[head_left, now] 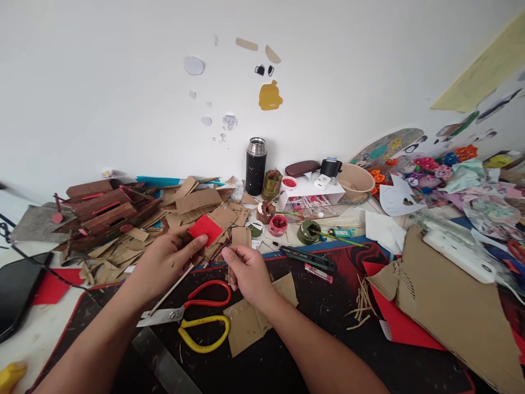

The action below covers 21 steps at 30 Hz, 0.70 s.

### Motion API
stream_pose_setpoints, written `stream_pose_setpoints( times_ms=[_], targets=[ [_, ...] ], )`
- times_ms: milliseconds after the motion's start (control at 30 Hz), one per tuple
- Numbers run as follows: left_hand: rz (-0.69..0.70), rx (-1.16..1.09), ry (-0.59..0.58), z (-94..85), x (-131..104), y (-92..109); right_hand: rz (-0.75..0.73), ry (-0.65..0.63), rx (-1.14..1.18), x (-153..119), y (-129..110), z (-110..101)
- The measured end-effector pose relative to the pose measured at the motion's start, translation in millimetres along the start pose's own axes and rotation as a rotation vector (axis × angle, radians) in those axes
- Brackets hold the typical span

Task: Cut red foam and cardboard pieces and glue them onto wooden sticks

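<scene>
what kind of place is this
Probably a craft corner or hobby desk: open paint pots, scissors and piles of cut cardboard suggest it.

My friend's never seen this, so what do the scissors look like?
Find the dark mat. On it, between the left arm and right arm, lie open scissors. Unlike the metal strip beside them, they have one red loop and one yellow.

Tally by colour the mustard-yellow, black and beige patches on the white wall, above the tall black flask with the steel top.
Mustard-yellow rounded patch: 1
Small black patches with pale edges: 2
Flat beige patches: 2
Total: 5
</scene>
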State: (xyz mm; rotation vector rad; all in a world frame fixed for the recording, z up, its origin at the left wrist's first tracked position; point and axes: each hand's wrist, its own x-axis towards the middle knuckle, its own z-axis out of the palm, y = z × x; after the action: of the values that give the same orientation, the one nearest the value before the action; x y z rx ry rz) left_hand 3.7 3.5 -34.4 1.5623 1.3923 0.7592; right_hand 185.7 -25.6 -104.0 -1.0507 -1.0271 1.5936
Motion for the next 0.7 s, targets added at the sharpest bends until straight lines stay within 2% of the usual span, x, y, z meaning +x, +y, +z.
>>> stream_pose_setpoints(
  times_ms=[100, 267, 367, 433, 533, 600, 700],
  targets=[
    [0.016, 0.047, -0.076, -0.7, -0.4, -3.1, 0.007, 0.008, 0.012, 0.6, 0.3, -0.8],
    [-0.031, 0.091, -0.287, -0.8, -3.0, -2.0, 0.029, 0.022, 0.057, 0.6, -0.4, -2.1],
    [0.009, 0.160, -0.338, 0.3, -4.4, 1.3, 0.018, -0.004, 0.060, -0.3, -0.7, -1.4],
    [0.028, 0.180, -0.337, 1.9, -4.2, 2.2, 0.009, -0.003, 0.045, -0.3, -1.0, -1.5],
    [-0.018, 0.068, -0.307, 3.9, -2.4, 1.1, 0.009, 0.027, 0.034, 0.6, -2.2, -2.6],
    [-0.045, -0.014, -0.244, 4.4, -0.7, -0.2, 0.009, 0.035, 0.032, 0.8, -2.9, -2.8],
    [-0.007, -0.038, -0.096, 4.0, 1.3, -1.5, 0.005, 0.002, 0.015, -0.5, -2.9, -1.1]
  ],
)
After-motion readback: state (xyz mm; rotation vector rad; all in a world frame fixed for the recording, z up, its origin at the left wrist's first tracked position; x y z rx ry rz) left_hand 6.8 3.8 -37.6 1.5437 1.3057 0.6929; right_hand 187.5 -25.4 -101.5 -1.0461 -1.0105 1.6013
